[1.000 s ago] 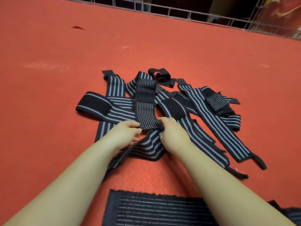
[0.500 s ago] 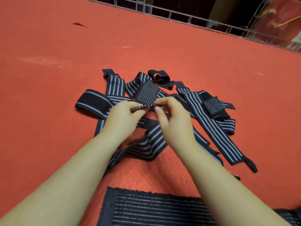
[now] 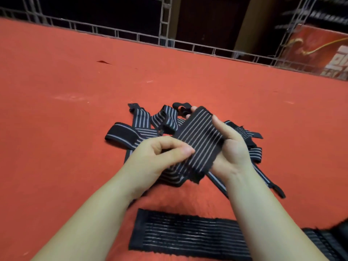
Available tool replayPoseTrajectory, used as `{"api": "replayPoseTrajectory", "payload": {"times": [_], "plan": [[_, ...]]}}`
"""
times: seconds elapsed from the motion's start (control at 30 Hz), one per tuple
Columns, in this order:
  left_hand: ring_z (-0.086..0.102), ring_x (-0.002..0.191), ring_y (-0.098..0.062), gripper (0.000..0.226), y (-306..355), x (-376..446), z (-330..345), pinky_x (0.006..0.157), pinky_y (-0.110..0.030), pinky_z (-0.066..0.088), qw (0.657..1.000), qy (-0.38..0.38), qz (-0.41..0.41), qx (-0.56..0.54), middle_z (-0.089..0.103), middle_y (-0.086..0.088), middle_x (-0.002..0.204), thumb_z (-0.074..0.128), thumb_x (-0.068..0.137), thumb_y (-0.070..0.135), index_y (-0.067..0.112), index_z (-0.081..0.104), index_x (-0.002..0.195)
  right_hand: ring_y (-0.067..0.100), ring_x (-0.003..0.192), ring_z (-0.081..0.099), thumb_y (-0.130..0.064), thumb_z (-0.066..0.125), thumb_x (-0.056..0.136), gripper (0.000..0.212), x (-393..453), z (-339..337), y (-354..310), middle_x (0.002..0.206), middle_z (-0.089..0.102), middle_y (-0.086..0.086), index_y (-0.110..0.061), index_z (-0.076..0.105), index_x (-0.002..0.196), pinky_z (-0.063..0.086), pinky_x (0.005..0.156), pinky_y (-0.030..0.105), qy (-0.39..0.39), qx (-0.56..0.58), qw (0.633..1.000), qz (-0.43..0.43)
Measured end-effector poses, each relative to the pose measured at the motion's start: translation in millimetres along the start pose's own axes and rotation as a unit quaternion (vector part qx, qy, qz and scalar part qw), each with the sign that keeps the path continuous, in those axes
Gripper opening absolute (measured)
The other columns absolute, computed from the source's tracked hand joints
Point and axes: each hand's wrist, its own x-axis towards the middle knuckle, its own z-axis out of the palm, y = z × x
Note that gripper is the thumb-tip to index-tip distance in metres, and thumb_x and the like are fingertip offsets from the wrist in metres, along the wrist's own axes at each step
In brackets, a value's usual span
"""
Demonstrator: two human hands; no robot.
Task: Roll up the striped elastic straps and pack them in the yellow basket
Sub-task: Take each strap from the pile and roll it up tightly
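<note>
Striped strap was held up over the strap pile, flat face to camera, long axis running from 7 to 1 o'clock, stripes along it. Right hand cupped it from the 3 o'clock edge, fingers curled behind, thumb on front. Left hand pinched its 9 o'clock edge. Another strap lay flat at 6 o'clock on the red surface, long axis 9 to 3.

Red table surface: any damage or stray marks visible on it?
A small dark tear or scrap lies on the red surface far left of the strap pile; what it is cannot be told. Faint pale scuffs show nearer.
</note>
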Motion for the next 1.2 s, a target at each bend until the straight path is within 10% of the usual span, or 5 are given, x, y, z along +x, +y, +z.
{"api": "replayPoseTrajectory", "payload": {"times": [0.3, 0.6, 0.8, 1.03, 1.2], "plan": [[0.069, 0.08, -0.018, 0.036, -18.9, -27.3, 8.7, 0.067, -0.027, 0.058, 0.958, 0.104, -0.142, -0.224, 0.072, -0.008, 0.098, 0.059, 0.072, 0.0, 0.008, 0.064, 0.107, 0.03, 0.108, 0.062, -0.002, 0.051, 0.085, 0.041, -51.6, -52.8, -21.5, 0.125, 0.06, 0.019, 0.002, 0.054, 0.126, 0.054, 0.087, 0.042, 0.173, 0.005, 0.958, -0.229], [0.066, 0.062, -0.011, 0.02, -58.2, -46.3, 44.9, 0.053, -0.02, 0.053, 0.937, 0.118, -0.234, -0.232, 0.069, -0.005, 0.08, 0.048, 0.089, 0.0, 0.006, 0.065, 0.097, 0.022, 0.081, 0.07, -0.011, 0.048, 0.093, 0.032, -113.9, -120.4, 66.4, 0.098, 0.072, 0.012, 0.001, 0.058, 0.121, 0.057, 0.071, 0.037, 0.314, -0.038, 0.948, 0.044], [0.063, 0.063, -0.01, 0.022, -53.1, -50.6, 55.1, 0.056, -0.02, 0.053, 0.957, 0.086, -0.216, -0.176, 0.067, -0.005, 0.078, 0.045, 0.092, -0.001, 0.003, 0.065, 0.101, 0.02, 0.068, 0.071, -0.045, 0.045, 0.093, 0.046, -130.2, -83.2, 63.5, 0.082, 0.074, 0.013, -0.005, 0.068, 0.09, 0.053, 0.058, 0.026, 0.172, -0.312, 0.899, 0.256], [0.058, 0.076, -0.015, 0.025, -51.1, -61.7, 35.9, 0.071, -0.026, 0.05, 0.958, 0.023, -0.267, -0.104, 0.06, -0.008, 0.092, 0.046, 0.093, 0.002, 0.002, 0.056, 0.116, 0.006, 0.088, 0.064, -0.026, 0.06, 0.09, 0.021, -99.9, -66.7, 76.8, 0.099, 0.067, -0.009, -0.023, 0.06, 0.111, 0.05, 0.083, 0.02, 0.187, -0.455, 0.87, -0.038], [0.063, 0.085, -0.017, 0.023, -61.3, -73.0, 5.0, 0.076, -0.026, 0.053, 0.955, 0.026, -0.289, -0.066, 0.065, -0.011, 0.101, 0.054, 0.09, 0.005, 0.004, 0.061, 0.112, 0.002, 0.084, 0.059, -0.049, 0.057, 0.085, 0.022, -82.3, -68.1, 101.1, 0.087, 0.065, -0.015, -0.027, 0.059, 0.085, 0.046, 0.086, 0.03, 0.068, -0.549, 0.833, -0.027]]}}
